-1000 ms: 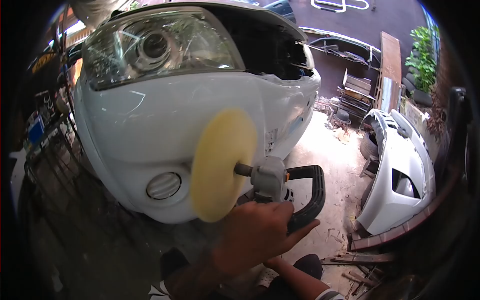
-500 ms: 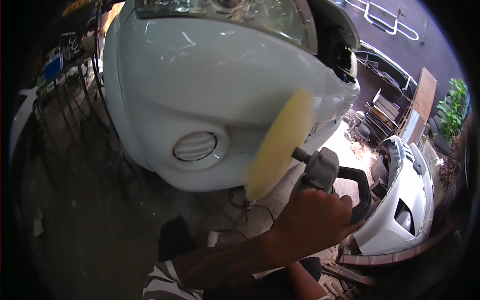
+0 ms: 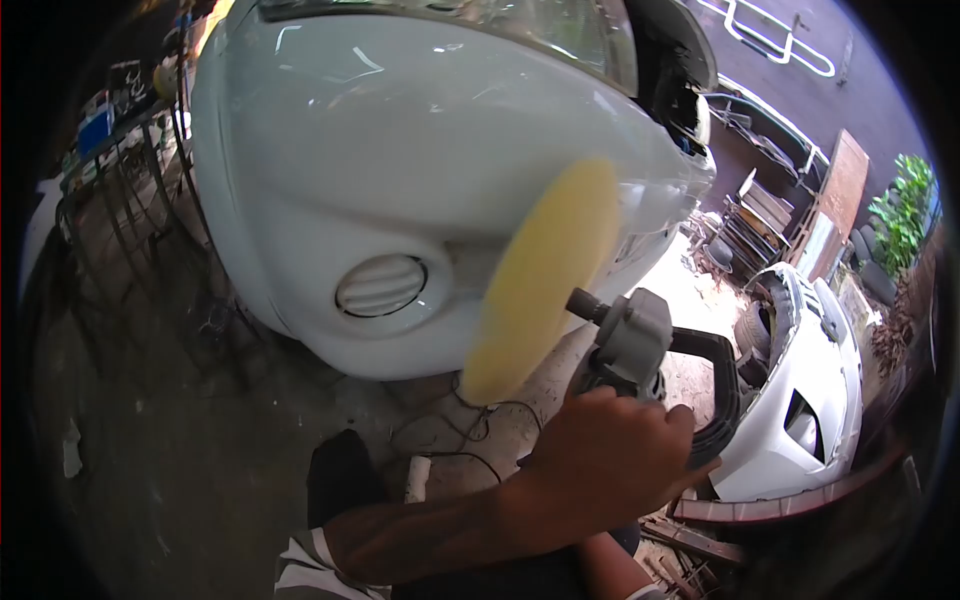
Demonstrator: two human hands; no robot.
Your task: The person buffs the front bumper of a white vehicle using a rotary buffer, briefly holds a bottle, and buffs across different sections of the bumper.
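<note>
My left hand (image 3: pixel 615 455) is closed round the grey and black body of a power polisher (image 3: pixel 635 335), just behind its head. The polisher's round yellow pad (image 3: pixel 545 280) looks blurred and stands edge-on at the lower right of a white car bumper (image 3: pixel 400 140). Whether the pad touches the bumper cannot be made out. A black loop handle (image 3: pixel 728 385) sticks out at the tool's right. Of my right arm only the forearm (image 3: pixel 610 568) shows, passing below my left forearm; the right hand and its fingers are hidden.
A round ribbed cover (image 3: pixel 382 286) sits low in the bumper. Dark cables (image 3: pixel 450 432) and a white cylinder (image 3: pixel 418 480) lie on the floor near my knee. Another white bumper (image 3: pixel 790 410) stands at the right. At the left is a metal rack (image 3: pixel 125 150).
The polisher and my left hand have moved right across the view. The view has shifted down and left, showing less headlight. In the last half second the pad has moved slightly left and turned broader to view.
</note>
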